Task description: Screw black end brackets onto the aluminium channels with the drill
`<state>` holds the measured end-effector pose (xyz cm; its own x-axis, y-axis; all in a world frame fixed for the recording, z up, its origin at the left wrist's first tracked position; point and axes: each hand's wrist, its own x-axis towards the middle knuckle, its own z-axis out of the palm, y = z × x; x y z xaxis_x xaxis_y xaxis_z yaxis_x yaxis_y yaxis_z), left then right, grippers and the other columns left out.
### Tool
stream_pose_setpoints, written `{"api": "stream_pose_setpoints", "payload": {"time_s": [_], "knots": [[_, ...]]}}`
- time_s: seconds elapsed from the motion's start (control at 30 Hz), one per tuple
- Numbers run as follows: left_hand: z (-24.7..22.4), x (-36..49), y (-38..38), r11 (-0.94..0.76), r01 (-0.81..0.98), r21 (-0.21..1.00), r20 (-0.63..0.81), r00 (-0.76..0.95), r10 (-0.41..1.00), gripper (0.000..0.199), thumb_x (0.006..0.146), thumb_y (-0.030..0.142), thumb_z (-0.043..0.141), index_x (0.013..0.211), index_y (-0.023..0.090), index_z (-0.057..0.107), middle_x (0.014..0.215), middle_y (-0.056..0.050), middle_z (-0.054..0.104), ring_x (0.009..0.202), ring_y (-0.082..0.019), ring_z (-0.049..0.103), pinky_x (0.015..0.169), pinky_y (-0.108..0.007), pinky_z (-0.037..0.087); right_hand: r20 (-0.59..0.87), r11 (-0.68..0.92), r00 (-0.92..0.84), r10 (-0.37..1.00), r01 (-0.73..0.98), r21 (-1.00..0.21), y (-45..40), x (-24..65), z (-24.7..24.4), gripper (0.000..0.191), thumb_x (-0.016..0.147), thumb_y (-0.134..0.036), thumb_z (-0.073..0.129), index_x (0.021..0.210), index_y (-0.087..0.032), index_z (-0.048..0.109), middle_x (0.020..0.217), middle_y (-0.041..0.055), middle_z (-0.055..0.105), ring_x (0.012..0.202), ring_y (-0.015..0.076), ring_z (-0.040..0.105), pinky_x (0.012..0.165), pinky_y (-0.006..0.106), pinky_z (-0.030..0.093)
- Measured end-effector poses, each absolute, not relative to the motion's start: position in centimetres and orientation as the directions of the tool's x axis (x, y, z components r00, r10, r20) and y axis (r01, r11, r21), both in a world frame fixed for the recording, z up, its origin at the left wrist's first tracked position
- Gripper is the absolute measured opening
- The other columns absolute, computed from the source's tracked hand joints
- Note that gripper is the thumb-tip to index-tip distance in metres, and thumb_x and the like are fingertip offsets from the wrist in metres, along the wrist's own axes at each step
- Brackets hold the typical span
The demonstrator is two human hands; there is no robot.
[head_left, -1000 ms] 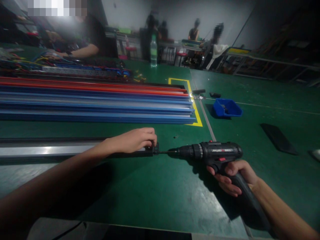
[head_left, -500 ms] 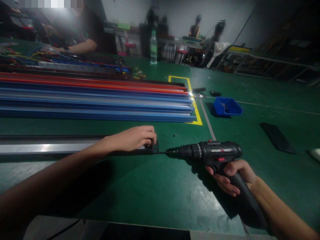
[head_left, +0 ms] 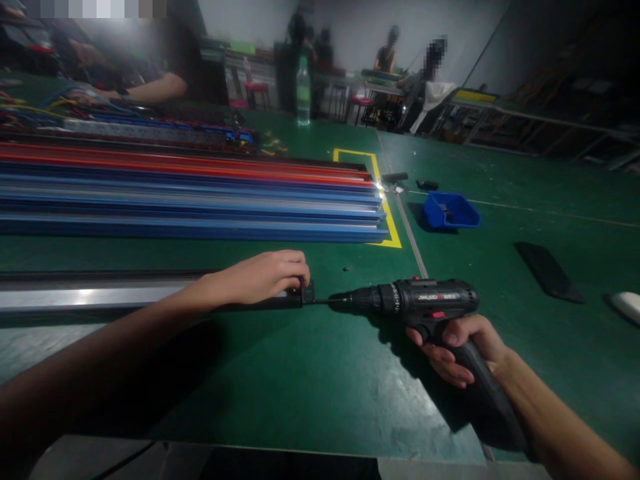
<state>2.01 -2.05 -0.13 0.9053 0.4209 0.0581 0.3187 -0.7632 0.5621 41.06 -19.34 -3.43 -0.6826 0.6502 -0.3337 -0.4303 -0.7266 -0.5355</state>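
My right hand (head_left: 453, 350) is wrapped round the handle of a black power drill (head_left: 435, 297), which lies level and points left. Its long thin bit reaches a small black end piece (head_left: 309, 292) at the right end of a long black and silver profile (head_left: 125, 293). My left hand (head_left: 270, 275) rests over that end of the profile, fingers curled down and pinching the end piece. Whether the bit tip sits in a screw is too small to tell.
Red and blue profiles (head_left: 200, 200) lie behind my left hand. Right of them are a blue bin (head_left: 451, 211) and a flat black piece (head_left: 549, 272). A clear bottle (head_left: 303, 93) stands farther back. Across the table, a person's forearm (head_left: 155, 89) is over wires.
The view has shifted slightly, moving everything a little to the left in the picture. Both hands keep their hold, and the drill bit stays at the end piece.
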Motion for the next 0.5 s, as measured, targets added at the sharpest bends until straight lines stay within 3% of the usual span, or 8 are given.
{"api": "stream_pose_setpoints", "payload": {"time_s": [0.5], "knots": [[-0.32,1.78,-1.94,-0.791,0.260,0.554,0.105,0.921,0.376,0.022,0.106,0.021,0.050,0.101,0.022,0.072,0.107,-0.003,0.070,0.103,-0.017,0.063,0.091,-0.029,0.044,-0.364,-0.761,-0.701,0.613,-0.400,-0.512,-19.16,41.03,-2.99,0.039,0.077,-0.024,0.059,0.111,-0.007,0.066,0.066,-0.0012,0.058,0.041,0.0091,0.051,0.046,0.021,0.052]]}}
